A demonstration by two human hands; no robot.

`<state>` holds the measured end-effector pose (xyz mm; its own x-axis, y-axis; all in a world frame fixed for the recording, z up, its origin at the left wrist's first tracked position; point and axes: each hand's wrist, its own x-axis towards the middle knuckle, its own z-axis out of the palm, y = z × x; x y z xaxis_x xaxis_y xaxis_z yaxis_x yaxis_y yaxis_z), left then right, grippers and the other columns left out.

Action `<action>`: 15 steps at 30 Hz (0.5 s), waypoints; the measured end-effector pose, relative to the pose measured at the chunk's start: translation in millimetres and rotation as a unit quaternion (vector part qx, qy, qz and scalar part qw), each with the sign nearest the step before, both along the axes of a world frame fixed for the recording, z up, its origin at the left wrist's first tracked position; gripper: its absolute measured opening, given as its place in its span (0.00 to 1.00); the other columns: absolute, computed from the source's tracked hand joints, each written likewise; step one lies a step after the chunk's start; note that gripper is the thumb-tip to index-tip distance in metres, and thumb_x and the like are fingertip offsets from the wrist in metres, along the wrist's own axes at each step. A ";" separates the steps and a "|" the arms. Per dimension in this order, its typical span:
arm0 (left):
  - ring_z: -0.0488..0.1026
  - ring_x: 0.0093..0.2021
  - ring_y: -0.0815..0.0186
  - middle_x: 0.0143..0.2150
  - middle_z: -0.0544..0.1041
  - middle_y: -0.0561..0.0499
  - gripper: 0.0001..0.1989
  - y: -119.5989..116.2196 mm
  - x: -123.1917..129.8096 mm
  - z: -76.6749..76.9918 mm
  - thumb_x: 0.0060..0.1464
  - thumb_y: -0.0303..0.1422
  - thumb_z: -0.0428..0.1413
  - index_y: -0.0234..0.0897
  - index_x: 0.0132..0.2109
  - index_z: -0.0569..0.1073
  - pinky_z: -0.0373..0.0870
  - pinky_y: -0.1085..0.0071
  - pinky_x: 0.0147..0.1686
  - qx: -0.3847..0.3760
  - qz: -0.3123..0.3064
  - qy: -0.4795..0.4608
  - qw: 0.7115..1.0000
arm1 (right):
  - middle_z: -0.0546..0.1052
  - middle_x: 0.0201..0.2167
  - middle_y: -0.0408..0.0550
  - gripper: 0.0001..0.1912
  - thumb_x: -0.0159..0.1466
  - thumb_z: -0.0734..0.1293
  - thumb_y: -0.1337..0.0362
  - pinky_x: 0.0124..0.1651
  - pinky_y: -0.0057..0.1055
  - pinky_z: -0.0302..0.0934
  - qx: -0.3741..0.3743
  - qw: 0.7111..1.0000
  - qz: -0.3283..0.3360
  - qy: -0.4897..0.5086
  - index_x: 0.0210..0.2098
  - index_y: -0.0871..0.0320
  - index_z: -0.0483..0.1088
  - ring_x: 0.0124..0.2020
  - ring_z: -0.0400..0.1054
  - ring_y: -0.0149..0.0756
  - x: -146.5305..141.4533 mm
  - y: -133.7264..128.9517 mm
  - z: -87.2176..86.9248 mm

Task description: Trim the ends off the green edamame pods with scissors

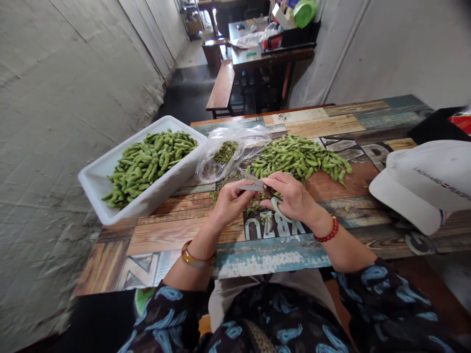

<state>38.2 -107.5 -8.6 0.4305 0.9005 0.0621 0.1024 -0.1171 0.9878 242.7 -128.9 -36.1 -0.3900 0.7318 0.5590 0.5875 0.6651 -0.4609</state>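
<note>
The right hand is clenching its fingers round pale-green-handled metal scissors; the left hand is curling beside the blades, its hold unclear. Slender green bean pods are lying beyond, on the multicoloured wood-patterned bench.

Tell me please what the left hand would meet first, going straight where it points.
Probably the pale-green-handled silver metal scissors in the right hand, though depth is unclear.

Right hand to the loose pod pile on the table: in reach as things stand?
Probably yes: the right hand is at the pile's near edge, and nothing visible blocks the way to the loose pods. It holds scissors, though, which may hamper picking.
</note>
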 end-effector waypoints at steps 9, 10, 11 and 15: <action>0.66 0.19 0.75 0.25 0.75 0.52 0.13 1.4 -1.6 3.5 0.55 0.40 0.60 0.32 0.36 0.78 0.62 0.79 0.19 -0.055 -0.004 -0.016 0.998 | 0.75 0.41 0.50 0.19 0.64 0.70 0.59 0.37 0.34 0.70 -0.050 0.998 -0.019 0.031 0.53 0.54 0.70 0.33 0.70 0.37 2.6 2.2 -2.7; 0.68 0.20 0.74 0.28 0.78 0.50 0.14 1.7 -1.8 2.9 0.54 0.40 0.61 0.32 0.39 0.78 0.65 0.78 0.20 -0.071 -0.005 -0.036 0.997 | 0.75 0.41 0.50 0.19 0.63 0.70 0.58 0.36 0.34 0.70 -0.048 0.997 -0.034 0.042 0.53 0.54 0.71 0.32 0.70 0.36 3.3 2.8 -3.2; 0.70 0.21 0.73 0.31 0.79 0.49 0.15 2.1 -2.0 2.3 0.53 0.41 0.62 0.32 0.41 0.77 0.67 0.77 0.21 -0.083 -0.003 -0.056 0.995 | 0.75 0.41 0.51 0.20 0.62 0.71 0.57 0.36 0.34 0.71 -0.043 0.997 -0.050 0.051 0.52 0.54 0.71 0.32 0.70 0.36 4.1 3.3 -3.3; 0.70 0.23 0.74 0.28 0.78 0.49 0.14 4.1 -2.9 0.3 0.50 0.38 0.64 0.31 0.38 0.78 0.64 0.80 0.20 -0.083 0.034 -0.097 0.991 | 0.74 0.45 0.53 0.23 0.62 0.71 0.55 0.40 0.37 0.73 -0.017 0.994 -0.078 0.073 0.54 0.55 0.69 0.37 0.71 0.40 5.3 3.4 -0.9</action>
